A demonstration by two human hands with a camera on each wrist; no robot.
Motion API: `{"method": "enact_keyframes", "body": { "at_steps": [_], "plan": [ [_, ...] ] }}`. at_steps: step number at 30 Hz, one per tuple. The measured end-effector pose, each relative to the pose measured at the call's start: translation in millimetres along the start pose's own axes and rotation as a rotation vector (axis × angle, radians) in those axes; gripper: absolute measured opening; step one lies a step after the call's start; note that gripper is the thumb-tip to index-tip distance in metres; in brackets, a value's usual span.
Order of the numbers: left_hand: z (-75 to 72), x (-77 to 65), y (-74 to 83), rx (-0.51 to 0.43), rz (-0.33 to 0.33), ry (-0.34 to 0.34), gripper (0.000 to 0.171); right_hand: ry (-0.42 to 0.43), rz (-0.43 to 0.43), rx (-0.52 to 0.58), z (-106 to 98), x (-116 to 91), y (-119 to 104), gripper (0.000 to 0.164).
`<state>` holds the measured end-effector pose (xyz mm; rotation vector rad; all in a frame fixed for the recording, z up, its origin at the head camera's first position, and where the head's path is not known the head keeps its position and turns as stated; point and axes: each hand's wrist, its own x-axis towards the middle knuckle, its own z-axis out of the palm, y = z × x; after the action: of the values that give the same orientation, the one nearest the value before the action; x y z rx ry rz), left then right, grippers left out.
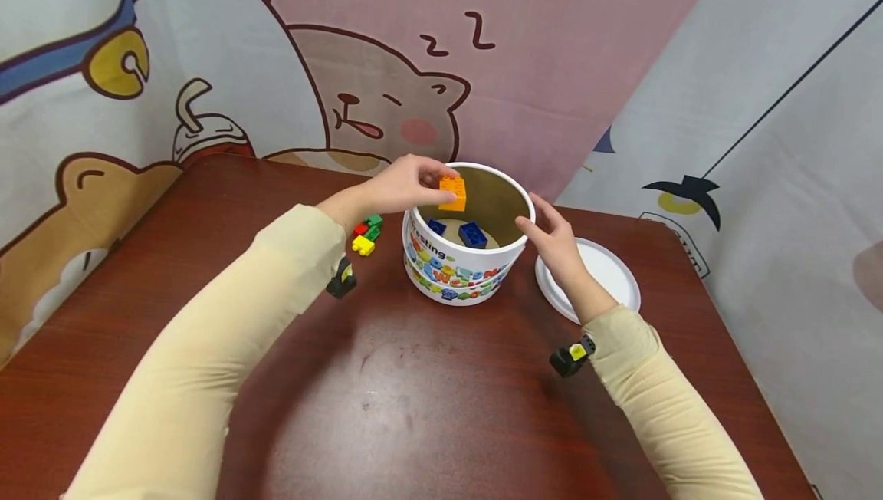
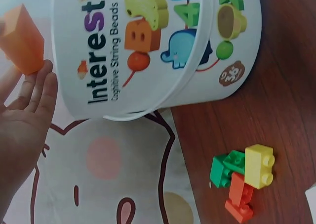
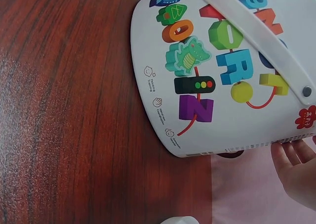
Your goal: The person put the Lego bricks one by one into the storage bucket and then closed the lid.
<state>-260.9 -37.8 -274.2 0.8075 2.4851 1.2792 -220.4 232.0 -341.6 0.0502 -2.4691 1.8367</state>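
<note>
My left hand (image 1: pixel 408 184) pinches an orange building block (image 1: pixel 452 193) between thumb and fingers, over the mouth of a white printed bucket (image 1: pixel 461 268). In the left wrist view the orange block (image 2: pixel 23 40) is up beside the bucket's rim, held at the fingertips. My right hand (image 1: pixel 556 239) grips the bucket's right rim, thumb at the near side and fingers along the outer wall. In the right wrist view its fingers (image 3: pixel 291 155) lie against the bucket's side (image 3: pixel 217 135). Inside the bucket are dark blue blocks (image 1: pixel 472 235) on the bottom.
Left of the bucket lies a small group of blocks: a yellow block (image 1: pixel 362 245), green blocks (image 1: pixel 373 221) and red ones (image 2: pixel 241 194). A white round lid (image 1: pixel 607 274) lies flat at the right, partly under my right forearm. A printed cloth (image 1: pixel 552 47) hangs behind the brown table (image 1: pixel 414 408).
</note>
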Motion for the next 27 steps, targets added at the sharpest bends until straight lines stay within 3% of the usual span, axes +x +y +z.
{"method": "enact_keyframes", "body": {
  "at_steps": [16, 21, 27],
  "plan": [
    [24.0, 12.4, 0.9, 0.057, 0.017, -0.058, 0.050, 0.003, -0.013, -0.009, -1, 1, 2, 0.059],
    [17.5, 9.6, -1.1, 0.027, 0.035, -0.010, 0.044, 0.003, -0.016, -0.019, -1, 1, 2, 0.058],
    [-1.8, -4.0, -14.6, -0.028, 0.048, 0.082, 0.037, 0.005, -0.004, -0.036, -2, 0, 0, 0.057]
  ]
}}
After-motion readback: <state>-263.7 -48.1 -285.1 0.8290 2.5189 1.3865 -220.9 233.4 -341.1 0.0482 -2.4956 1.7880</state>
